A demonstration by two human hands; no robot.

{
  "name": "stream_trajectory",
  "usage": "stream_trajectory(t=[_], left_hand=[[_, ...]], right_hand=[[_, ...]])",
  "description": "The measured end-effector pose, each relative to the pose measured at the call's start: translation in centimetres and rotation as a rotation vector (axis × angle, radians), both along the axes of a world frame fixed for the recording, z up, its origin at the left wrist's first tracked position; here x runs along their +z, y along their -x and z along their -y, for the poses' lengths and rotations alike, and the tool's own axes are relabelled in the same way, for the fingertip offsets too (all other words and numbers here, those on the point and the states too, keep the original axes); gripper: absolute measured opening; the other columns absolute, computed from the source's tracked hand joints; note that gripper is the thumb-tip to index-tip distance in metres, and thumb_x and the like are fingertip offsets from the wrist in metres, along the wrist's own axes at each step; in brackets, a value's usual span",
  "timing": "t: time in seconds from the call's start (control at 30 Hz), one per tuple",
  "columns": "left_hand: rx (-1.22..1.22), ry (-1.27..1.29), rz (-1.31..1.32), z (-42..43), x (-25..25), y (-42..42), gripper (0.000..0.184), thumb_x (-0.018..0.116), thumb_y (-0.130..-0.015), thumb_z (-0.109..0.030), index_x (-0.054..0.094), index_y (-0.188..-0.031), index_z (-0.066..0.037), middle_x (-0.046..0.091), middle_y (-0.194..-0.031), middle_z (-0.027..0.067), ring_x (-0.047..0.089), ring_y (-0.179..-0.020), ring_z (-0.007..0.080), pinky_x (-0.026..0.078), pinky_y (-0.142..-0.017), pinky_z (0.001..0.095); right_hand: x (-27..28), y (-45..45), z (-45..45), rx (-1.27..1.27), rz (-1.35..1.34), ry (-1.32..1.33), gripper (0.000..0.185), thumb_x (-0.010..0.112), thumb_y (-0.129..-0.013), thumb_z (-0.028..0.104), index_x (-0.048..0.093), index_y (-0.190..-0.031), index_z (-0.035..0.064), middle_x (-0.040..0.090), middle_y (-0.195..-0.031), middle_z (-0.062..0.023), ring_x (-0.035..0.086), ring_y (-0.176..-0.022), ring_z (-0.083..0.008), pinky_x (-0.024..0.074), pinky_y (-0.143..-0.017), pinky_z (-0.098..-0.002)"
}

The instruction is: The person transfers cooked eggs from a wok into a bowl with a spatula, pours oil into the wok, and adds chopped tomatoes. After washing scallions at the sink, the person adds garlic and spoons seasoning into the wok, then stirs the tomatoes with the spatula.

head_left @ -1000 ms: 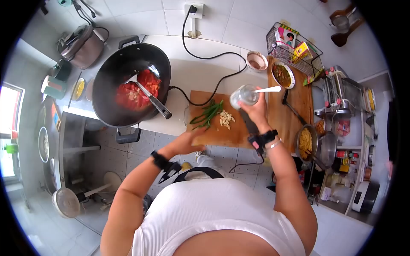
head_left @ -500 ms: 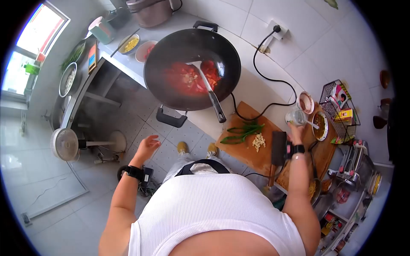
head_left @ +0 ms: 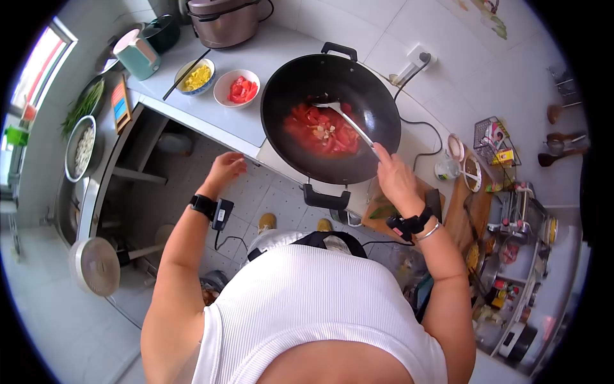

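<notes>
A large black wok (head_left: 377,83) holds red tomato pieces (head_left: 307,131) with pale chopped bits on top. My right hand (head_left: 399,183) is closed round the handle of a metal spatula (head_left: 354,123). The spatula's blade rests among the tomatoes, and its dark handle is mostly covered by my fingers. To the left of the wok, my left hand (head_left: 226,171) hangs in the air over the floor, its fingers loosely curled and holding nothing. A cutting board (head_left: 377,221) with green peppers lies partly hidden under my right hand and wrist.
Bowls of yellow egg (head_left: 196,77) and cut tomato (head_left: 242,89) stand left of the wok. A rice cooker (head_left: 224,22) is behind them. To the right are a glass jar (head_left: 446,169), a sauce bowl (head_left: 472,173) and a wire rack (head_left: 495,141). A fan (head_left: 96,266) stands lower left.
My right hand has left the glass jar, moved left to the wok and taken hold of the spatula. My left hand has risen slightly. The view has shifted, bringing more left counter into sight.
</notes>
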State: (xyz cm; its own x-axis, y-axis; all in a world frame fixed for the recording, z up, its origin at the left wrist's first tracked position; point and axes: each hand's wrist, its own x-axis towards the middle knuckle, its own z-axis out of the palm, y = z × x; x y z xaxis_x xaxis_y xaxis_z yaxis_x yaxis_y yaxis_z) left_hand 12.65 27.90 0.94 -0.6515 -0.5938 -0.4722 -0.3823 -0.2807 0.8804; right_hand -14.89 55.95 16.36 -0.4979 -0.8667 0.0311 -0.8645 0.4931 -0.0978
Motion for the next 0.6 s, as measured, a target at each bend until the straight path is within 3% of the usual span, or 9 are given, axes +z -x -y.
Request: stream_trajectory(t=[0.1,0.17,0.3,0.33,0.5,0.6], left_hand=[[0.087,-0.057,-0.057,5.6,-2.8,1.7,0.041,0.057,-0.085,-0.022,0.044,-0.118,-0.002,0.062,-0.091,0.0120,0.061,-0.084,0.0194,0.049,-0.072,0.0321],[0.245,-0.270,-0.159,7.9,-1.7,3.0,0.059,0.058,-0.084,-0.025,0.027,-0.130,-0.003,0.057,-0.102,0.0177,0.058,-0.092,0.0250,0.048,-0.077,0.0374],[0.488,-0.814,-0.262,13.2,-3.8,6.4,0.070,0.064,-0.081,-0.027,0.012,-0.128,-0.031,0.044,-0.120,0.0201,0.051,-0.107,0.0328,0.042,-0.088,0.0490],[0.492,-0.888,-0.344,13.9,-4.2,6.8,0.068,0.062,-0.082,-0.023,0.011,-0.126,-0.035,0.037,-0.125,0.0223,0.046,-0.112,0.0352,0.039,-0.091,0.0510],[0.561,-0.943,-0.439,14.5,-5.4,9.2,0.058,0.054,-0.083,-0.011,0.019,-0.124,-0.032,0.037,-0.122,0.0236,0.042,-0.115,0.0369,0.036,-0.093,0.0522],[0.448,-0.810,-0.489,14.2,-5.9,9.2,0.051,0.053,-0.083,-0.009,0.027,-0.123,-0.028,0.038,-0.120,0.0225,0.043,-0.114,0.0365,0.037,-0.094,0.0508]], right_hand=[[3.9,-2.2,0.2,-0.019,-0.048,-0.122,0.036,0.048,-0.082,0.011,0.048,-0.118,0.0110,0.058,-0.081,-0.0187,0.058,-0.067,-0.0374,0.0478,-0.061,-0.0457],[6.6,-3.7,-1.2,-0.002,-0.106,-0.098,0.037,0.051,-0.082,0.013,0.048,-0.119,0.0127,0.058,-0.078,-0.0167,0.058,-0.068,-0.0362,0.0473,-0.060,-0.0437],[12.6,-7.6,-4.0,-0.086,-0.044,-0.214,0.039,0.054,-0.080,0.013,0.050,-0.119,0.0136,0.055,-0.073,-0.0159,0.056,-0.065,-0.0365,0.0449,-0.057,-0.0442],[12.9,-8.1,-4.3,-0.090,0.016,-0.238,0.039,0.055,-0.080,0.013,0.051,-0.119,0.0137,0.054,-0.072,-0.0158,0.055,-0.064,-0.0366,0.0441,-0.057,-0.0447],[9.1,-9.5,-1.5,-0.131,-0.024,-0.266,0.038,0.055,-0.080,0.014,0.052,-0.118,0.0121,0.056,-0.074,-0.0169,0.055,-0.061,-0.0374,0.0449,-0.057,-0.0455],[5.4,-8.5,1.0,-0.126,-0.142,-0.162,0.037,0.054,-0.081,0.013,0.052,-0.117,0.0109,0.057,-0.073,-0.0179,0.057,-0.060,-0.0381,0.0462,-0.056,-0.0453]])
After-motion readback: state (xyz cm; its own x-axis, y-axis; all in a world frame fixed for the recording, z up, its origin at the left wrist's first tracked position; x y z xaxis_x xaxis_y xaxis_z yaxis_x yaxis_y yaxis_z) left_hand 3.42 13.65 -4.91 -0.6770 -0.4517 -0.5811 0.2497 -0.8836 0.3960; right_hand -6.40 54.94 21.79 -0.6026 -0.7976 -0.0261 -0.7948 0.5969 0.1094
